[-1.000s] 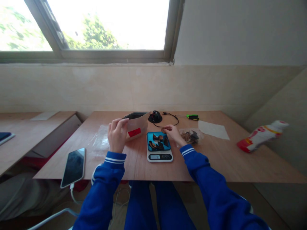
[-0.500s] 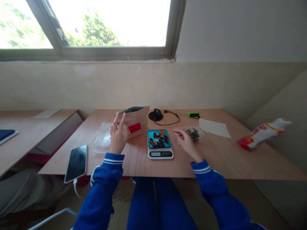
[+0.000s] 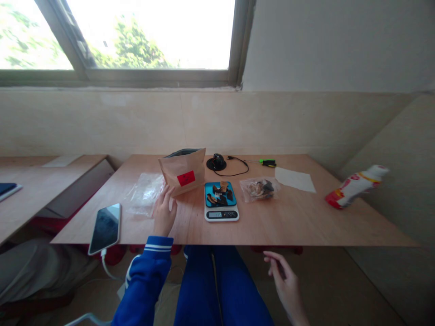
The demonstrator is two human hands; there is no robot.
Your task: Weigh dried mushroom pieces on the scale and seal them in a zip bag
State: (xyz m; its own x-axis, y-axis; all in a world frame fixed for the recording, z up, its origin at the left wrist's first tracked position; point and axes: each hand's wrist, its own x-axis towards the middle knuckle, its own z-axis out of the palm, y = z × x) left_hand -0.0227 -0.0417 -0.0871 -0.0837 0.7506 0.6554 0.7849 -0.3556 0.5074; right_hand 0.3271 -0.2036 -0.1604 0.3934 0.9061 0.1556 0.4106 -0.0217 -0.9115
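Nearby, a kraft bag [image 3: 181, 171] bears a red label [image 3: 186, 178].

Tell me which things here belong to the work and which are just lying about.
Part of the work: left hand, right hand, brown paper bag, digital scale holding dark pieces, clear bag of pieces.
Lying about: smartphone, white paper sheet, red-and-white bottle.

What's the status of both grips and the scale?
Left grip empty, at the kraft paper bag. Right grip empty, below the table edge. Kitchen scale on the table, dark pieces on its blue tray.
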